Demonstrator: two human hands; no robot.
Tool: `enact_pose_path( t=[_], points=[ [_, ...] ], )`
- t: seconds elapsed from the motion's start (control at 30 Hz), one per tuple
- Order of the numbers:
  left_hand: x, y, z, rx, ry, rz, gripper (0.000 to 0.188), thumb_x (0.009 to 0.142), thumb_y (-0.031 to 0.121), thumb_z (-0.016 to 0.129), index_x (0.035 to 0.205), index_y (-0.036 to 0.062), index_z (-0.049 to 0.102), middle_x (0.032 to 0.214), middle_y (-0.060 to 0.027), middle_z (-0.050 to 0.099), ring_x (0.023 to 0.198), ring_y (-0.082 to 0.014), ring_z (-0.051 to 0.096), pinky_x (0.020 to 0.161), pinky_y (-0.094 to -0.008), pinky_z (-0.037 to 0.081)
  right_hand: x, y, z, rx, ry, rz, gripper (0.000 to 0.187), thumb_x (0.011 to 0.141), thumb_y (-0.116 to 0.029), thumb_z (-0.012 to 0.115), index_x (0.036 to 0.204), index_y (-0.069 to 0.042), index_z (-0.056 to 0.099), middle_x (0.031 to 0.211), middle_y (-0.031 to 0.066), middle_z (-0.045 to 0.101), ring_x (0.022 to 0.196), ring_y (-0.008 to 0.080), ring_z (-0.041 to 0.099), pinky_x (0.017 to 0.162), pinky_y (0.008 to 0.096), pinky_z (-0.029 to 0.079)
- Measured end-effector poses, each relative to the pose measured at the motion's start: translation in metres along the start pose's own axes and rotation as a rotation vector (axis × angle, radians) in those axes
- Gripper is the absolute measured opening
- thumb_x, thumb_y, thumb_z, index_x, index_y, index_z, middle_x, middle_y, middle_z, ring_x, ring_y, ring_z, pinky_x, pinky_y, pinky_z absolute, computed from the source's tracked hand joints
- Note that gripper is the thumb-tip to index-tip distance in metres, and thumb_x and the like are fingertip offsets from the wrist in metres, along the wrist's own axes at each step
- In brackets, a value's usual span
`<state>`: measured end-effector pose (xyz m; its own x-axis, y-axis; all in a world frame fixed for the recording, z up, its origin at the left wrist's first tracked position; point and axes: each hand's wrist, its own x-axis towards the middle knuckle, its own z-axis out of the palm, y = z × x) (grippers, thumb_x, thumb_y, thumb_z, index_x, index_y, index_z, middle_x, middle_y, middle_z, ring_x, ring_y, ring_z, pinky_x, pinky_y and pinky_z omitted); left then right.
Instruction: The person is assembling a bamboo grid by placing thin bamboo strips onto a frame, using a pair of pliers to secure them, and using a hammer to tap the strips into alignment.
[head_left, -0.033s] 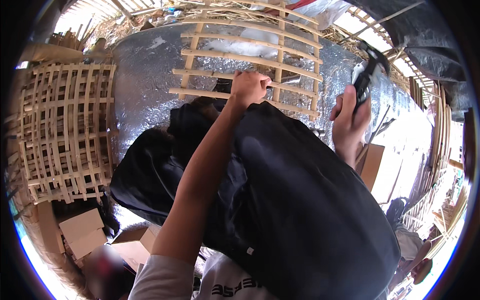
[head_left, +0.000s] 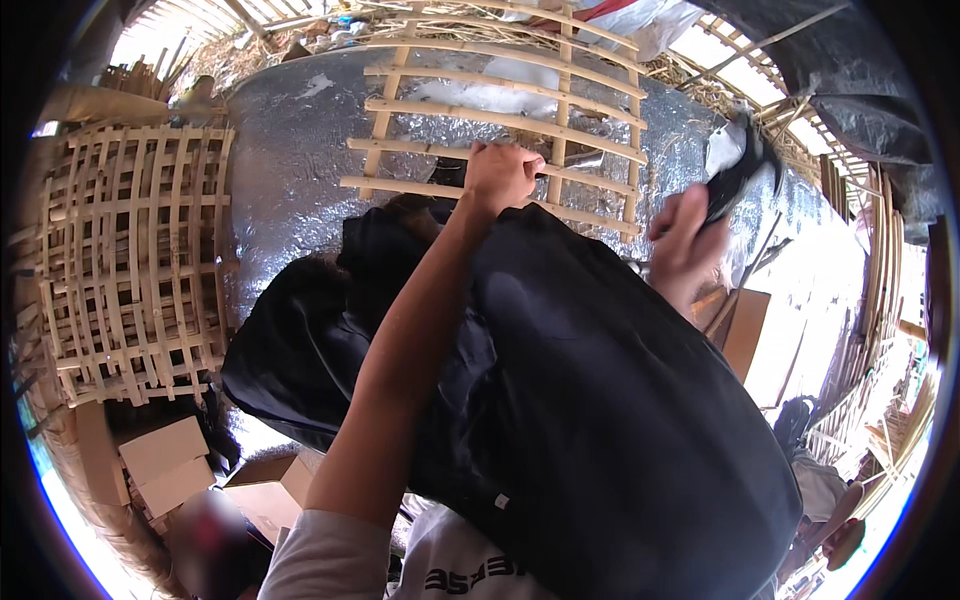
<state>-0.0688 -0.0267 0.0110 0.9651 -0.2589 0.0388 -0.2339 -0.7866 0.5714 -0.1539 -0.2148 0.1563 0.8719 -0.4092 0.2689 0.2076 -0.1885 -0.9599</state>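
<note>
A bamboo lattice (head_left: 590, 130) of pale slats nailed or laid across uprights lies in front of me on a silvery sheet. My left hand (head_left: 503, 178) is closed around one of its lower slats, left of the middle upright; whatever else may be in its fingers is hidden. Raised to the right of the lattice, my right hand (head_left: 690, 240) grips a black-handled hammer (head_left: 738, 180). Motion smears both the hammer and this hand. The hammer's head is apart from the lattice. Black cloth (head_left: 620, 400) covers my legs under my left forearm.
Another, denser bamboo lattice (head_left: 135, 260) is at the left. Cardboard boxes (head_left: 170, 465) stand at the lower left, near a blurred person (head_left: 210, 545). A brown cardboard piece (head_left: 745, 335) is at the right. Bamboo strips (head_left: 885, 250) lean along the right side.
My right hand has shifted slightly left and the hammer has tilted to the right, with more blur. My left hand remains on the slat.
</note>
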Motion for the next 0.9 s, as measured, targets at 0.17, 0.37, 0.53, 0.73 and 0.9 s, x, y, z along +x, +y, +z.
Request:
enact_pose_path(
  t=[0.17, 0.37, 0.53, 0.73, 0.9],
  points=[
    [0.005, -0.003, 0.008, -0.075, 0.086, 0.050, 0.017, 0.087, 0.025, 0.060, 0.087, 0.0284, 0.077, 0.086, -0.0065, 0.073, 0.083, -0.0291, 0.069, 0.091, -0.0510, 0.043, -0.058, 0.142, -0.013, -0.822, -0.196, -0.164, 0.038, 0.095, -0.028, 0.066, 0.118, 0.000, 0.052, 0.079, 0.0256, 0.058, 0.078, 0.0452, 0.059, 0.072, 0.0513, 0.047],
    [0.002, -0.005, 0.001, -0.063, 0.036, 0.049, 0.018, 0.089, 0.034, 0.065, 0.088, 0.0201, 0.076, 0.082, -0.0067, 0.072, 0.080, -0.0305, 0.067, 0.085, -0.0478, 0.046, 0.006, -0.006, -0.037, -0.593, -0.335, 0.270, 0.030, 0.098, -0.026, 0.063, 0.092, 0.003, 0.060, 0.067, 0.0103, 0.060, 0.057, 0.0186, 0.054, 0.052, 0.0368, 0.040],
    [0.001, -0.002, -0.001, 0.028, 0.017, -0.051, 0.023, 0.091, 0.035, 0.062, 0.082, 0.0184, 0.075, 0.077, -0.0075, 0.072, 0.078, -0.0316, 0.068, 0.088, -0.0497, 0.044, 0.004, -0.042, -0.005, -0.015, -0.074, 0.032, 0.021, 0.102, -0.023, 0.054, 0.102, -0.003, 0.052, 0.060, -0.0034, 0.046, 0.047, 0.0048, 0.042, 0.043, 0.0207, 0.031],
    [0.008, 0.006, 0.002, 0.005, -0.041, -0.081, 0.023, 0.091, 0.035, 0.060, 0.082, 0.0196, 0.075, 0.095, -0.0077, 0.073, 0.094, -0.0301, 0.067, 0.094, -0.0551, 0.039, -0.043, 0.093, -0.001, -0.713, -0.496, 0.111, 0.027, 0.096, -0.021, 0.063, 0.106, 0.003, 0.055, 0.084, 0.0276, 0.062, 0.082, 0.0421, 0.064, 0.070, 0.0447, 0.048],
    [-0.004, -0.012, -0.003, 0.038, 0.045, -0.067, 0.026, 0.091, 0.038, 0.063, 0.084, 0.0161, 0.076, 0.085, -0.0065, 0.072, 0.082, -0.0301, 0.068, 0.089, -0.0497, 0.042, 0.014, -0.036, 0.007, -0.545, -0.391, 0.160, 0.023, 0.104, -0.025, 0.053, 0.098, -0.003, 0.056, 0.067, 0.0024, 0.057, 0.058, 0.0119, 0.055, 0.051, 0.0288, 0.044]
  ],
)
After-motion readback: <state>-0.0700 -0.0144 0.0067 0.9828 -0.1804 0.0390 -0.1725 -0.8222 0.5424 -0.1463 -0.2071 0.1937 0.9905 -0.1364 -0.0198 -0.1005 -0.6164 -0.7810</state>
